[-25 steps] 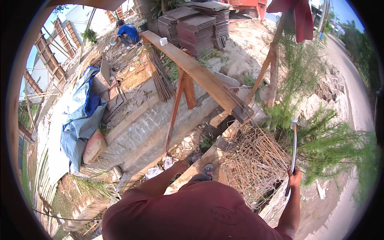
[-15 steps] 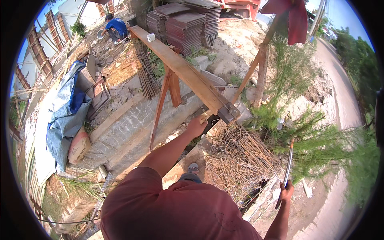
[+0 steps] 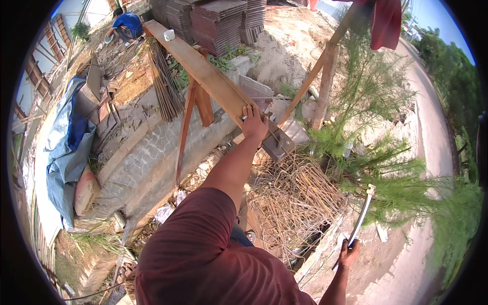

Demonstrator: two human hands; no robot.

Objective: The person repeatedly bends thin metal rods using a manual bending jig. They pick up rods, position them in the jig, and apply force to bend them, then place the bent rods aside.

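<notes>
My left hand (image 3: 254,125), with a ring on one finger, rests on top of the long wooden plank (image 3: 208,68). Its fingers bend down over a thin steel rod (image 3: 275,136) lying along the plank, and the grip is partly hidden. A dark metal bending block (image 3: 279,147) is fixed to the plank's near end, just beyond this hand. Out to the right, my right hand (image 3: 348,252) is closed round the dark lower end of a rebar bending bar (image 3: 362,213). The bar stands slanted upward, its notched head apart from the block.
Below the plank's end lies a tangled heap of bent steel rods (image 3: 292,203). A wooden leg (image 3: 189,127) props the plank, and a white cup (image 3: 169,35) stands on it. Feathery green branches (image 3: 386,173) reach in from the right. A person in blue (image 3: 128,25) crouches far left.
My left hand has moved from beside the plank's edge up onto its top. My right hand still grips the bending bar, and its head has turned. The whole view has shifted slightly.
</notes>
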